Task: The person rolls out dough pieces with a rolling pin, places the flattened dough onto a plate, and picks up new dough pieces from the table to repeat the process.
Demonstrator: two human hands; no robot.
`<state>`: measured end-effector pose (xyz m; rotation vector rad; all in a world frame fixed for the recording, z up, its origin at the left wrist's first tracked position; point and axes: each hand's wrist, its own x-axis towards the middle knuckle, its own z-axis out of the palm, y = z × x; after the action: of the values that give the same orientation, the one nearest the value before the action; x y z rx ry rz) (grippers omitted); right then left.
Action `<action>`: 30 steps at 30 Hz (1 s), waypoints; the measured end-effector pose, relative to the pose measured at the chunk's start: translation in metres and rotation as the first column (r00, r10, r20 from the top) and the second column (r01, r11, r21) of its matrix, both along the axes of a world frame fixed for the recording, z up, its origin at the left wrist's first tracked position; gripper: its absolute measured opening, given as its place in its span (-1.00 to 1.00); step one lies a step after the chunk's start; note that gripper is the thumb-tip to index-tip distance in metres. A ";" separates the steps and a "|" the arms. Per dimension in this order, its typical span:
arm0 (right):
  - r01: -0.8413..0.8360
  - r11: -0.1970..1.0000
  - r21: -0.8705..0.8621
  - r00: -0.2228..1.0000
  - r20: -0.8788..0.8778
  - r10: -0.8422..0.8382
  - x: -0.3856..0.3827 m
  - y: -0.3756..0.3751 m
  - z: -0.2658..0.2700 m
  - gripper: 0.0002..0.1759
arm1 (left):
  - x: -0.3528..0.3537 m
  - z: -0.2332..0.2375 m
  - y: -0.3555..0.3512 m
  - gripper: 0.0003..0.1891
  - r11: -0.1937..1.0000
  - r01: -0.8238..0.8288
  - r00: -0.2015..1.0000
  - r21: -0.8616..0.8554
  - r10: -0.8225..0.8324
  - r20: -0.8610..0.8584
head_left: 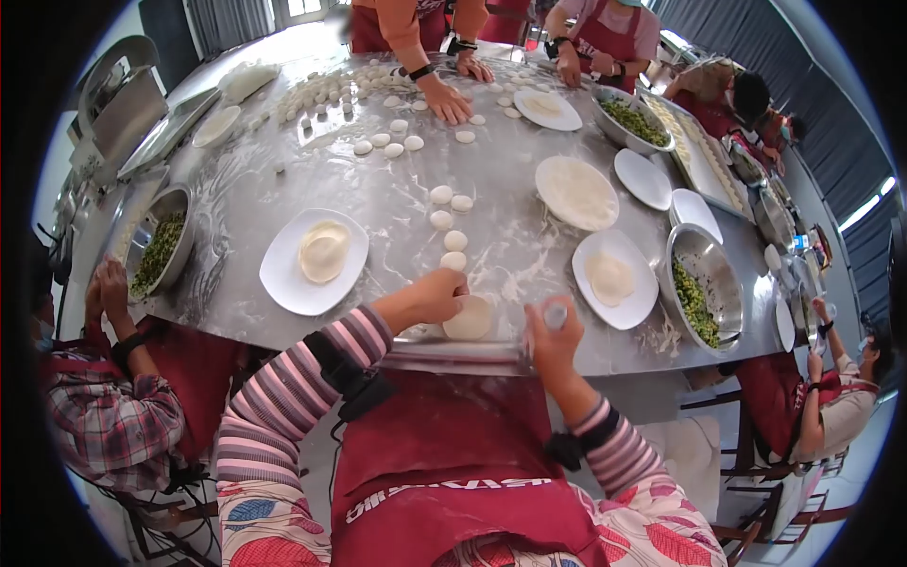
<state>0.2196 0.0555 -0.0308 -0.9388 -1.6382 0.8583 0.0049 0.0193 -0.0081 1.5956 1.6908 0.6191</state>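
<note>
My left hand [436, 295] is closed, its fingertips pinching the left edge of a round, flattened dough wrapper [470, 319] lying on the metal table. To its right, my right hand [554, 348] is wrapped round a rolling pin, whose rounded end [556, 315] sticks out of the fist. A smeared bar along the table's front edge seems to be the pin's other part; motion blurs it. Just beyond the wrapper, a short line of small dough pieces [453, 240] runs away from me. White plates with stacked wrappers stand on the left [283, 281] and right [633, 307].
Steel bowls of chopped green filling stand at left [179, 203], right [727, 274] and back right [605, 94]. Many dough balls [326, 90] lie farther back. Across the table, a co-worker's hand [446, 102] presses dough. Other people sit at both sides.
</note>
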 end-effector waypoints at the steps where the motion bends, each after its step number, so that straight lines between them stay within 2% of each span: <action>1: 0.059 0.955 0.292 0.995 0.056 -0.079 -0.016 0.008 0.019 -0.76 | 0.002 -0.001 -0.004 -0.80 0.998 0.065 0.998 0.006 -0.065 -0.018; 2: 0.026 0.990 0.136 0.996 0.084 -0.038 -0.028 0.018 0.027 -0.76 | 0.004 -0.004 -0.004 -0.80 0.997 0.075 0.997 -0.004 -0.075 -0.027; 3: 0.077 0.960 0.269 0.996 0.024 -0.086 -0.046 0.036 0.019 -0.74 | 0.006 -0.007 0.001 -0.80 0.999 0.012 0.999 0.044 -0.011 -0.039; 4: 0.030 0.965 0.261 0.997 0.058 -0.047 -0.059 0.052 0.018 -0.73 | 0.008 -0.008 0.006 -0.79 0.994 -0.050 0.997 0.095 0.054 -0.046; 7: 0.011 0.969 0.248 0.998 0.058 -0.026 -0.066 0.060 0.016 -0.73 | 0.010 0.002 0.013 -0.80 0.998 -0.001 0.988 0.066 0.011 -0.152; 9: 0.061 0.960 0.272 0.989 0.113 -0.095 -0.040 0.041 0.011 -0.72 | 0.008 0.011 0.006 -0.80 0.999 0.036 0.988 0.028 -0.032 -0.148; 10: 0.010 0.988 0.155 0.997 0.076 -0.022 -0.023 0.023 0.015 -0.71 | 0.007 0.013 0.003 -0.81 0.996 0.082 0.986 -0.017 -0.084 -0.148; 11: -0.002 0.848 0.531 0.932 0.308 -0.190 -0.003 0.012 0.005 -0.72 | 0.004 0.007 0.000 -0.81 0.997 0.076 0.987 -0.017 -0.077 -0.140; 12: -0.009 0.848 0.530 0.932 0.312 -0.186 0.005 0.002 -0.002 -0.72 | 0.000 0.000 -0.002 -0.82 1.000 0.016 0.998 -0.013 -0.017 -0.055; 13: -0.002 0.965 0.262 0.986 0.161 -0.042 0.012 -0.006 -0.008 -0.72 | -0.002 -0.003 -0.004 -0.82 0.999 -0.045 0.999 -0.013 0.045 0.028; 14: -0.053 0.998 -0.029 0.998 -0.033 0.052 0.015 -0.011 -0.011 -0.73 | -0.003 -0.005 -0.006 -0.82 0.999 -0.050 0.998 -0.017 0.050 0.027; 16: 0.023 1.000 -0.010 0.999 -0.023 -0.023 -0.013 0.008 0.007 -0.72 | 0.001 -0.002 -0.014 -0.81 0.998 0.036 0.999 0.058 -0.038 0.034; 18: 0.024 0.988 0.153 0.990 0.132 -0.044 -0.040 0.034 0.025 -0.71 | 0.008 0.001 -0.011 -0.79 0.996 -0.014 1.000 0.091 0.016 -0.026; 19: 0.010 0.988 0.156 0.992 0.119 -0.029 -0.044 0.035 0.025 -0.71 | 0.010 0.003 -0.010 -0.78 0.989 -0.073 0.994 0.132 0.084 -0.076; 20: 0.051 0.972 0.229 0.991 0.107 -0.077 -0.052 0.041 0.022 -0.71 | 0.009 0.004 -0.009 -0.78 0.984 -0.098 0.989 0.146 0.113 -0.093; 21: 0.091 0.949 0.303 0.989 0.086 -0.122 -0.062 0.049 0.019 -0.72 | 0.008 0.003 -0.009 -0.77 0.991 -0.063 0.996 0.115 0.069 -0.055; 22: 0.076 0.949 0.307 0.992 0.069 -0.102 -0.054 0.049 0.010 -0.74 | 0.007 0.005 -0.012 -0.76 0.996 -0.025 1.000 0.090 0.026 -0.011; 24: -0.002 0.983 0.182 0.992 0.122 -0.020 -0.025 0.029 0.008 -0.76 | 0.009 0.011 -0.024 -0.74 0.989 0.081 0.994 0.126 -0.071 -0.078; 25: -0.004 0.998 0.057 0.999 0.048 0.001 -0.011 0.028 -0.015 -0.78 | 0.007 0.014 -0.029 -0.74 0.988 0.056 0.996 0.146 -0.044 -0.078; 27: -0.119 0.952 -0.282 0.984 -0.158 0.077 0.001 -0.009 0.012 -0.79 | 0.002 0.016 -0.044 -0.76 0.996 0.046 0.991 0.074 -0.055 0.123; 28: -0.133 0.950 -0.281 0.983 -0.163 0.089 0.004 -0.009 0.003 -0.79 | -0.006 0.025 -0.051 -0.74 0.996 -0.010 0.995 0.092 0.001 0.102; 30: -0.117 0.992 0.052 0.989 -0.087 0.121 0.010 -0.002 -0.018 -0.81 | -0.041 0.035 -0.064 -0.71 0.978 -0.121 0.992 0.168 0.111 0.067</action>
<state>0.2292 0.0536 -0.0483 -0.7652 -1.6415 0.9263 -0.0357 -0.0451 0.0273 1.5886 1.7359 0.8828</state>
